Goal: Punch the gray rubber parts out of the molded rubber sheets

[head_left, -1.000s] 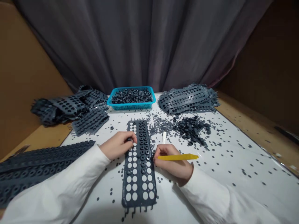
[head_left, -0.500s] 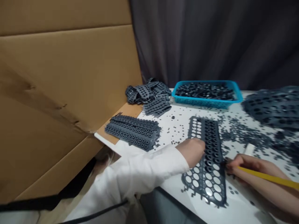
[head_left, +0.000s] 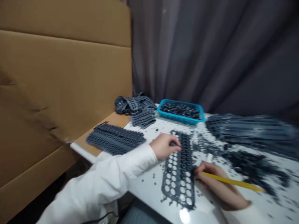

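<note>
A dark grey rubber sheet (head_left: 177, 174) lies on the white table, with raised rings in its upper right rows and white round holes elsewhere. Above its left side, my left hand (head_left: 163, 147) is closed, pinching a small black rubber piece (head_left: 173, 143). My right hand (head_left: 209, 171) is at the sheet's right edge, wrapped around a yellow stick (head_left: 233, 181) that slants off to the right. What its fingertips touch is too dark to make out.
A blue basket (head_left: 179, 118) full of small black pieces stands at the back. Other rubber sheets (head_left: 115, 138) lie left, with a crumpled pile (head_left: 137, 107) behind. A stack of sheets (head_left: 252, 132) and black scraps (head_left: 249, 165) lie right. Cardboard (head_left: 65, 77) walls the left side.
The camera view has turned right and up, so everything appears further left. My left hand has risen off the sheet with a small black piece. My right hand stays by the sheet's edge.
</note>
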Motion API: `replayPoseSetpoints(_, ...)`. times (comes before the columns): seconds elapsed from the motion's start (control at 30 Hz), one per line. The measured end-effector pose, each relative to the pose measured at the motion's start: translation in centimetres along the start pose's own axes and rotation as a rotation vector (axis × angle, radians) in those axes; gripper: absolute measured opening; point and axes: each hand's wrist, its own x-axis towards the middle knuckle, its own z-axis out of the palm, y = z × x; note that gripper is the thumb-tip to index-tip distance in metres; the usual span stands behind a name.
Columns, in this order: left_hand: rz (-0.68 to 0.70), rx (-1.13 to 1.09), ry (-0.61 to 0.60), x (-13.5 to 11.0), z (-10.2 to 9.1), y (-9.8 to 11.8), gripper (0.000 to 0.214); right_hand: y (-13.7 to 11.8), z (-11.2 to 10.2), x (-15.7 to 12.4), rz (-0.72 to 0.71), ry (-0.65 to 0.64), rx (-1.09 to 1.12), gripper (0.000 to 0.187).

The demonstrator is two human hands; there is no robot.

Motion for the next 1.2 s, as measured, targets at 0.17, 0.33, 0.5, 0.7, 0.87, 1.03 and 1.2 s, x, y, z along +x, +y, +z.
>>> replayPoseSetpoints(0.17, 0.126, 0.12, -0.018, 13.3, -3.8, -2.5, 0.007, 0.5, 0.7, 0.7, 0.056, 0.0, 0.166, 0.009)
replayPoseSetpoints(0.33, 0.103, 0.16, 0.025, 21.8, -4.2, -5.4, 0.03, 3.1, 1.0, 1.5, 0.064, 0.041, 0.247, 0.007)
replayPoseSetpoints(0.5, 0.047, 0.079, 0.123, 24.3, -4.2, -8.3, 0.03, 3.7, 1.2, 2.0, 0.102, 0.019, 0.285, 0.012)
replayPoseSetpoints(0.7, 0.062, -0.058, 0.215, 24.1, -5.2, -9.9, 0.025, 3.0, 1.0, 2.0, 0.087, 0.026, 0.269, 0.016)
replayPoseSetpoints(0.87, 0.056, -0.098, 0.272, 22.3, -5.8, -8.9, 0.027, 2.2, 0.9, 1.6, 0.091, 0.02, 0.273, 0.011)
replayPoseSetpoints(1.03, 0.14, -0.083, 0.192, 15.8, -3.3, -4.2, 0.022, 1.8, 0.8, 1.4, 0.08, -0.003, 0.316, 0.01)
replayPoseSetpoints(1.2, 0.494, 0.148, -0.443, 5.4, 1.9, 0.2, 0.01, 1.5, 0.4, 1.4, 0.072, -0.05, 0.321, 0.012)
